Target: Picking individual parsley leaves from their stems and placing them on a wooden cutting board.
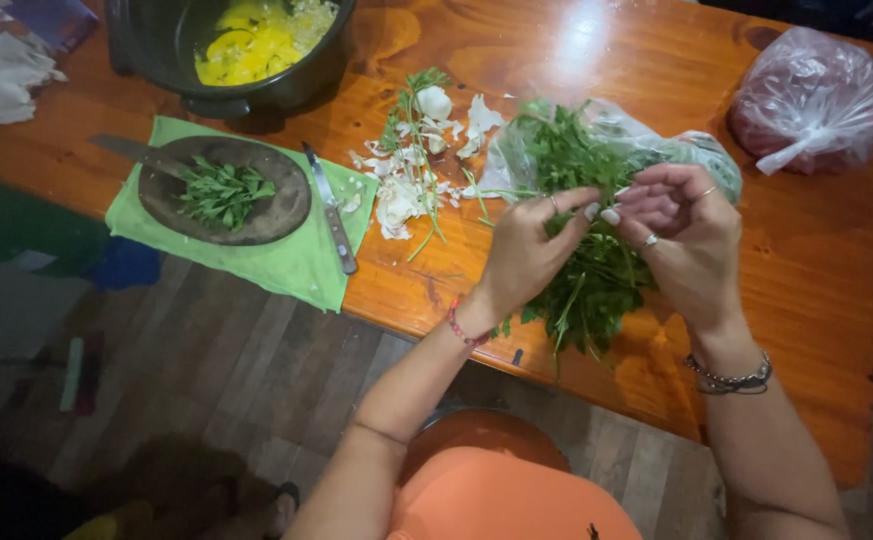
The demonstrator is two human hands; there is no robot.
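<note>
- Both hands meet over a bunch of leafy green herbs [587, 270] at the near edge of the wooden table [817, 270]. The left hand [527, 250] is loosely curled, thumb and forefinger pinching a sprig; the right hand [682, 235] is half closed, fingertips gathered on the same stems.
- Herb bunch: dark green, small flat leaves on thin pale stems, spilling from a clear plastic bag [647, 140] just behind the hands; stem ends hang over the table edge.
- Wrists: one red cord bracelet on the left, a dark beaded bracelet on the right; three rings show across the fingers.
- Middle distance, left: one green cloth [297, 265] bearing one round dark board [257, 215] with a small heap of picked leaves [222, 192]. Two knives: one knife [332, 210] beside the board, a second knife [132, 150] partly under its far rim.
- Centre: scattered white garlic skins and cloves [407, 180], mixed with stray stems.
- Far: one black pot [157, 50] holding yellow food; one knotted bag with reddish contents [817, 95] at the right, well apart from the hands.
</note>
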